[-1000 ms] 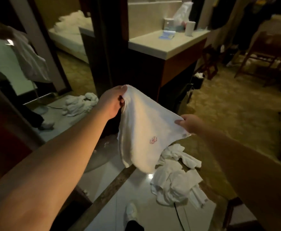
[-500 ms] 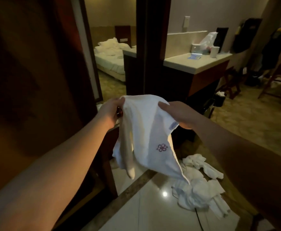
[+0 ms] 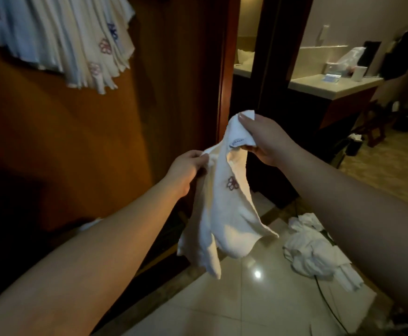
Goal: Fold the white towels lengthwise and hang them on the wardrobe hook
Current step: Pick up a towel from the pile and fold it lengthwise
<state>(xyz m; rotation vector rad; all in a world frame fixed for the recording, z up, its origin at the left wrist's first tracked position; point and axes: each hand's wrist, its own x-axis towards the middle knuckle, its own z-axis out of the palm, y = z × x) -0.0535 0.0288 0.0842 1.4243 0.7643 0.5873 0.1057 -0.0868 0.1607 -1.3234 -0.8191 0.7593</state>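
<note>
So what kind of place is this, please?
Most likely a hotel room: an unmade bed beyond the doorway, a vanity counter holding toiletries, and white towels with embroidered logos hanging on the wooden wardrobe.

- Left hand (image 3: pixel 186 169): forearm bare, extended forward from lower left; fingers curled, pinching the edge of the white towel (image 3: pixel 224 214).
- Right hand (image 3: pixel 264 139): forearm bare, reaching in from the right; held higher than the left, thumb and fingers gripping the towel's upper corner.
</note>
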